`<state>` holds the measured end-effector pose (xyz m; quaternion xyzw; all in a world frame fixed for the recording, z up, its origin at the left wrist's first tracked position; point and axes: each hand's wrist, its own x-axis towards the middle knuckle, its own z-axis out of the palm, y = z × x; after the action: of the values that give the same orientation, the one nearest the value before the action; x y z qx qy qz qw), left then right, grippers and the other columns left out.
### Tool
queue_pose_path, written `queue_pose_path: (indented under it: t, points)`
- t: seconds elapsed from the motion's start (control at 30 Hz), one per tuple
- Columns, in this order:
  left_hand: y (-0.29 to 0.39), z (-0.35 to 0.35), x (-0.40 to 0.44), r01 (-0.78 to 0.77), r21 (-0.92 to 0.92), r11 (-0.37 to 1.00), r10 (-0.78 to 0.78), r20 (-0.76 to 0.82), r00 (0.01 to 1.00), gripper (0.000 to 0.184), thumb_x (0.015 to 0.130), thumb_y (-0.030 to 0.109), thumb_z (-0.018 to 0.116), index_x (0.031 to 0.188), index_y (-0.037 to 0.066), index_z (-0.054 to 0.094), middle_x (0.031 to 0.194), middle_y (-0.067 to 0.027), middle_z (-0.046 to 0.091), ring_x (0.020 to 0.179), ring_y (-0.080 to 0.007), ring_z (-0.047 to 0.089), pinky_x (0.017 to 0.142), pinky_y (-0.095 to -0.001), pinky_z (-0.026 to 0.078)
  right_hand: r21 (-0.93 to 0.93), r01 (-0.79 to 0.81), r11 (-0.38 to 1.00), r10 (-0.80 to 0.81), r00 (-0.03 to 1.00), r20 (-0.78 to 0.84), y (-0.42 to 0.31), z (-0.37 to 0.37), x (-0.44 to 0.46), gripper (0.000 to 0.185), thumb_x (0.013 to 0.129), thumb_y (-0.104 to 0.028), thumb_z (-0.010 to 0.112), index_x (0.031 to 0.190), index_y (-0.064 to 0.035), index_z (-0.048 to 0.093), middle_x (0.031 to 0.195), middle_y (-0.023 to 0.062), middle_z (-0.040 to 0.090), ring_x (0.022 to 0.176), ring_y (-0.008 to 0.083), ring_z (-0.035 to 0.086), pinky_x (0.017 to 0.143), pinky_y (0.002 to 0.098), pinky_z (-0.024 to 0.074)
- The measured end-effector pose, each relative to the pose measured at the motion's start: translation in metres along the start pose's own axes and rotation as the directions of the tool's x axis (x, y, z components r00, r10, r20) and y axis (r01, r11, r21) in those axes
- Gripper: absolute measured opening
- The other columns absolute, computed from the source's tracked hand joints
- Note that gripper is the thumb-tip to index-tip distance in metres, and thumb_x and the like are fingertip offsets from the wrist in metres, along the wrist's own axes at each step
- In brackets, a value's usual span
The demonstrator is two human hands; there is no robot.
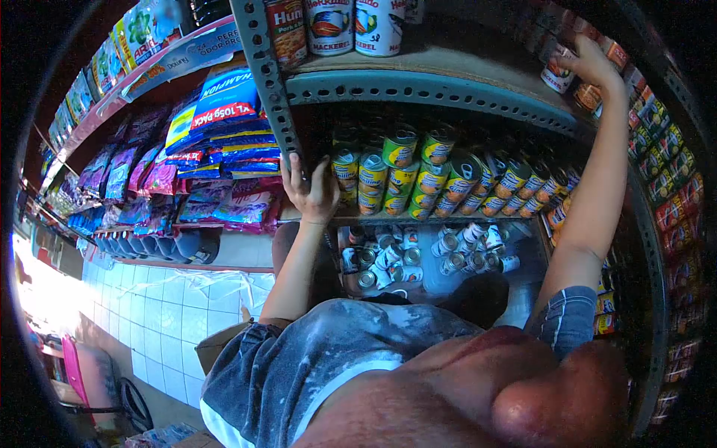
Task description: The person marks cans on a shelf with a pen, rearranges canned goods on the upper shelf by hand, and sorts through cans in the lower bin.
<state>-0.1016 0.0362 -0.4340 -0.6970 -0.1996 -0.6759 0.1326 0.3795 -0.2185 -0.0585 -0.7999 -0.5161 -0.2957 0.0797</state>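
My left hand (310, 188) is wrapped round the grey perforated shelf post (270, 89), beside the rows of yellow-green cans (372, 183) on the middle shelf. High at the right, my right hand (594, 66) reaches to the upper shelf with its fingers at a white mackerel can (557, 69); whether they grip it is hard to tell. More mackerel cans (379, 27) and a red-brown can (287, 31) stand at the left end of that upper shelf.
Blue detergent packs (226, 112) and purple packs (119, 168) fill the shelves at left. Loose cans (388, 257) lie in a clear bin (441, 280) below. Hanging sachets (676, 201) line the right side. A cardboard box (218, 345) stands on the tiled floor (160, 313).
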Motion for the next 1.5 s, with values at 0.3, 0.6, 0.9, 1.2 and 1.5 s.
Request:
queue_pose_path:
  t: [0.3,0.6,0.9,1.2,1.5]
  points:
    - [0.0,0.005,0.003,-0.045,0.092,0.995,0.049,-0.042,0.998,0.031,0.074,0.012,0.073,0.105,0.015,0.073,0.152,-0.0234,0.039,0.134,-0.0487,0.044,0.11,-0.054,0.041,0.313,0.316,0.896,-0.307,0.948,-0.078,-0.075,-0.024,0.004,0.065,0.08,-0.013,0.083,0.138,-0.0036,0.054,0.136,0.0116,0.06,0.126,0.0217,0.057,0.107,0.0357,0.0452]
    - [0.004,-0.002,0.003,0.007,0.046,0.999,-0.007,0.011,1.0,0.034,0.074,0.01,0.072,0.107,0.017,0.075,0.153,-0.0163,0.038,0.134,-0.0507,0.043,0.108,-0.0522,0.044,0.339,0.236,0.911,-0.197,0.97,-0.144,-0.229,-0.009,0.053,0.068,0.08,-0.027,0.082,0.135,0.0018,0.056,0.136,0.0252,0.058,0.125,0.0373,0.056,0.107,0.0405,0.0433]
    - [-0.003,0.001,-0.002,-0.025,0.035,0.999,0.025,0.008,1.0,0.034,0.072,0.014,0.073,0.106,0.013,0.074,0.154,-0.0187,0.038,0.134,-0.0529,0.042,0.109,-0.0552,0.043,0.415,0.23,0.88,-0.17,0.969,-0.178,-0.241,0.039,0.104,0.064,0.088,-0.029,0.075,0.138,0.0018,0.051,0.134,0.0287,0.057,0.126,0.0422,0.053,0.107,0.046,0.0438]
    - [-0.002,0.003,-0.001,-0.014,0.018,1.0,0.014,-0.035,0.999,0.031,0.075,0.012,0.07,0.106,0.013,0.075,0.154,-0.0155,0.039,0.133,-0.0547,0.044,0.106,-0.0539,0.046,0.458,0.11,0.882,0.093,0.912,-0.398,-0.196,0.068,0.105,0.075,0.095,-0.054,0.062,0.145,-0.0003,0.048,0.146,0.0267,0.048,0.14,0.0398,0.042,0.116,0.0447,0.0339]
    - [-0.002,-0.002,-0.002,0.0,-0.01,1.0,0.0,-0.007,1.0,0.034,0.079,0.013,0.069,0.112,0.017,0.074,0.154,-0.0133,0.04,0.136,-0.0485,0.042,0.107,-0.0521,0.042,0.633,0.659,0.407,0.193,0.615,-0.764,-0.205,0.027,-0.05,0.03,0.091,-0.005,0.073,0.12,0.0014,0.066,0.118,0.0146,0.069,0.108,0.0209,0.067,0.09,0.0353,0.06]
